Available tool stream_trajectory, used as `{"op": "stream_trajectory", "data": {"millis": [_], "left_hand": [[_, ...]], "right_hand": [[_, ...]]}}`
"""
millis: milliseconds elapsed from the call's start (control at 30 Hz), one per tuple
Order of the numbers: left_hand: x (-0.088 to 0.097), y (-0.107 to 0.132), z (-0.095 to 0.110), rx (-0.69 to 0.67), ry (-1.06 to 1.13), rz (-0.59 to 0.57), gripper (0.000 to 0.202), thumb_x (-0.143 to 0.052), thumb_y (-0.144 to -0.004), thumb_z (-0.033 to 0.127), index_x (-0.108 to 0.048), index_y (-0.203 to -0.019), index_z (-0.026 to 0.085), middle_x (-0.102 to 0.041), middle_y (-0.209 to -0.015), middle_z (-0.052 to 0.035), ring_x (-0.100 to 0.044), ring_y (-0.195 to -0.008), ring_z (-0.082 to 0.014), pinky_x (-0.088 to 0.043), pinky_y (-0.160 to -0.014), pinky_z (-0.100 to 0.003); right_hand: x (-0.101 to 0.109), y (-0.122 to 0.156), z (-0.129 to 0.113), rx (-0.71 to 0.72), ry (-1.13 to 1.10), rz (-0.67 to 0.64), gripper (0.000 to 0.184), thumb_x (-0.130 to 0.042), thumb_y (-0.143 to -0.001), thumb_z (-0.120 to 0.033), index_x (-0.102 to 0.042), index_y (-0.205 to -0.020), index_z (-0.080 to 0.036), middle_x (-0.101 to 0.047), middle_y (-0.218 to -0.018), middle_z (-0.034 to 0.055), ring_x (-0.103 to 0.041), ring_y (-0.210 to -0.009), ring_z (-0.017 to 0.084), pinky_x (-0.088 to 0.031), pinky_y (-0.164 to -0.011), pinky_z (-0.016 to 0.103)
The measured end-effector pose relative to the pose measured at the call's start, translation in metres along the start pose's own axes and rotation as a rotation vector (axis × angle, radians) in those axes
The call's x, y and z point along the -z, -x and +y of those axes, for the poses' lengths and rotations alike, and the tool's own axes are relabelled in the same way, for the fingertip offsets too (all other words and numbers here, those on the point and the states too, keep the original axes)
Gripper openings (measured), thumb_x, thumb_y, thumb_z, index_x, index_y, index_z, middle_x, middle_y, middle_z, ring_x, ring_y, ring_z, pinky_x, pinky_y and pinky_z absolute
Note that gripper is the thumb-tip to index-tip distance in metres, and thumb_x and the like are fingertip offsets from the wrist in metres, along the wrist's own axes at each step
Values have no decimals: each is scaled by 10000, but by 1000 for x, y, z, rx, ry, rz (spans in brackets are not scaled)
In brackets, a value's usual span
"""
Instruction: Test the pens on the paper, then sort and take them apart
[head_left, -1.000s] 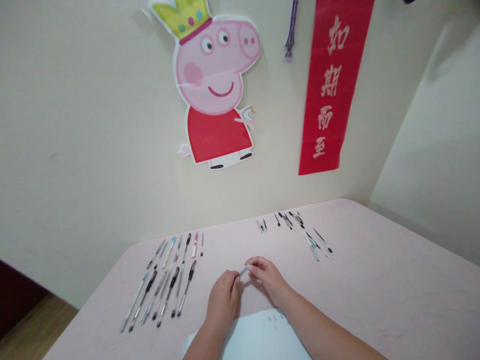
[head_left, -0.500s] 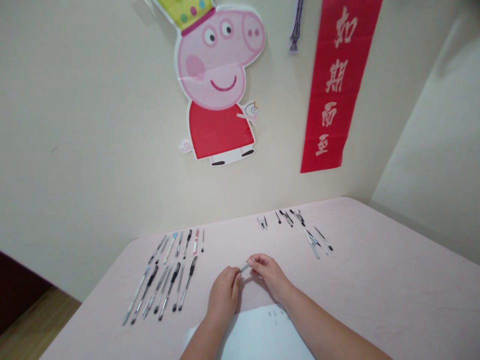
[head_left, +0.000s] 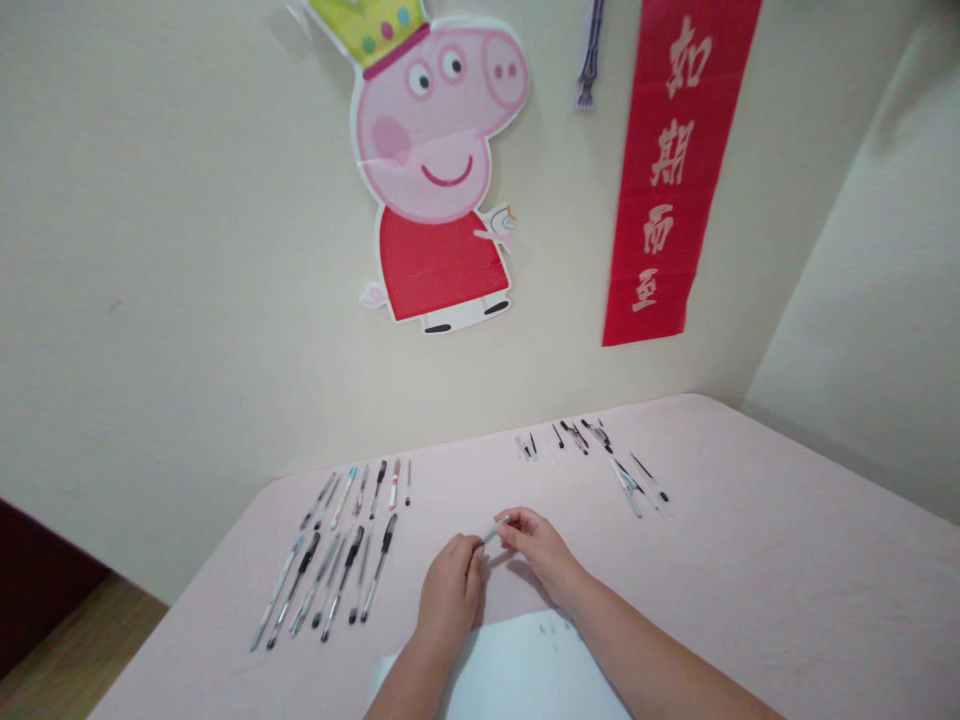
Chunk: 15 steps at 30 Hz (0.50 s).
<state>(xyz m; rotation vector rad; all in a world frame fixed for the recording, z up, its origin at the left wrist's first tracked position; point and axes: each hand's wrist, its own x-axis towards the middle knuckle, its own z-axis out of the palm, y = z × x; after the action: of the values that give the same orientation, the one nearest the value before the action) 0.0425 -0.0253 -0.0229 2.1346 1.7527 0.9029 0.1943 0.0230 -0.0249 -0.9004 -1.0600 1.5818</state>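
Note:
A slim grey pen (head_left: 490,534) spans the gap between my two hands, above the pink tablecloth. My left hand (head_left: 451,585) is closed around its lower left end, which the fingers hide. With thumb and fingertips, my right hand (head_left: 541,548) pinches the upper right end. Just below the hands lies a white sheet of paper (head_left: 525,665) with a few small dark marks near its top edge; my forearms partly cover it.
Two rows of pens lie at the left, among them a black-capped pen (head_left: 381,565) and a pink-and-white pen (head_left: 394,485). Pen parts (head_left: 576,437) and refills lie at the back right. A wall with a pig cutout (head_left: 442,260) and red banner (head_left: 660,200) rises behind the table (head_left: 750,560).
The right fingers have shifted slightly, and a little more of the pen shows at its upper end. Both hands stay in about the same place.

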Motion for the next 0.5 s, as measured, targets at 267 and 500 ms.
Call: {"op": "stream_trajectory", "data": {"millis": [267,500], "left_hand": [[-2,2,-3,16,24,17,291,-356,-899,258,-567,-1084,181,-653,-999,-82,-601,-920,-196,-458,-805,-325],[-1,1,-2,10,11,-25,275,-331,-909,266,-577,-1000,185,-632,-895,-66,-587,-848,-197,-452,-757,-327]], "right_hand": [[0,0,1,16,-26,-23,274,-774,-587,-374,-688,-764,-183,-598,-691,-8,-498,-631,120,-388,-631,257],[0,1,1,-29,-32,-17,300,-773,-589,-360,-698,-824,-188,-599,-702,-9,-504,-621,112,-381,-606,244]]}}
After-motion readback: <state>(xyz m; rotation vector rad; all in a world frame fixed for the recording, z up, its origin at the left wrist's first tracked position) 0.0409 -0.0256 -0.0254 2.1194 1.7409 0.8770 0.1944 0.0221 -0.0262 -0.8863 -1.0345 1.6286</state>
